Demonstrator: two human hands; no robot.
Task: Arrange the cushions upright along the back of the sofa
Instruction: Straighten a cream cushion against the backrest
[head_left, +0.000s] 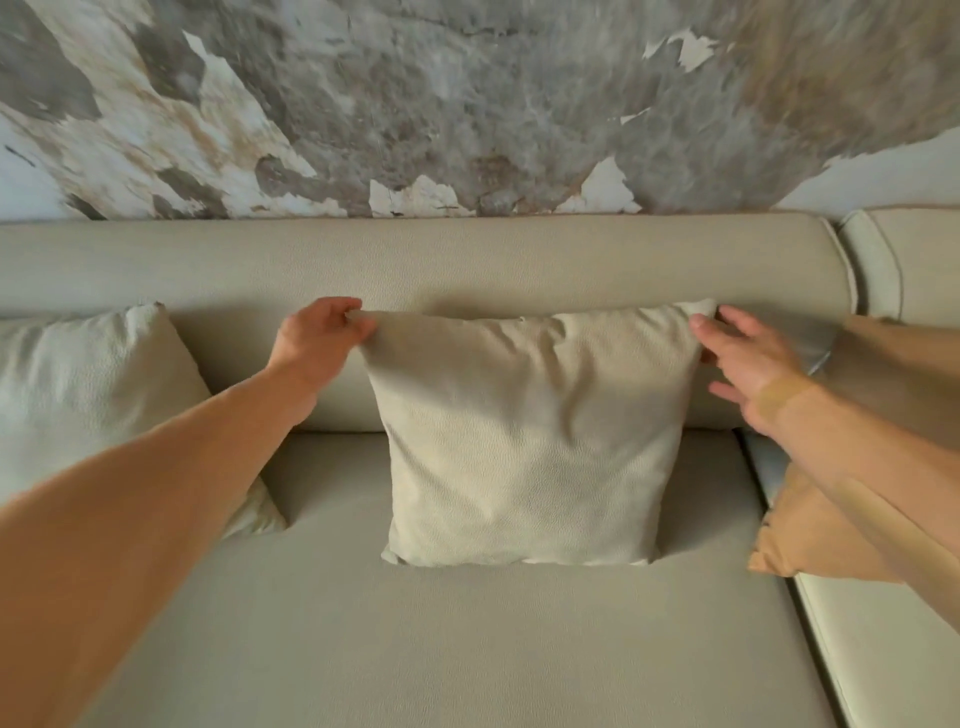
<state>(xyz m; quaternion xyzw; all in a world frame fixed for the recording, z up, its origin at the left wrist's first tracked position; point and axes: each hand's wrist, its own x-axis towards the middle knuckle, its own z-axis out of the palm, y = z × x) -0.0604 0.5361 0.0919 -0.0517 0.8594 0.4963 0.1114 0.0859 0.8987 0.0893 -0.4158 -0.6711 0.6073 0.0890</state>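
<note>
Standing upright at the backrest, the pale beige cushion (524, 441) is looking creased; I'm pinching its ten o'clock corner with my left hand (317, 338), right hand (748, 358) spread, touching its two o'clock edge.

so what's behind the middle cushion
The sofa backrest stands directly behind the middle cushion, which stands upright against it on the seat. The backrest shows above and beside it; the strip straight behind is covered. The left hand pinches its top corner.
</note>
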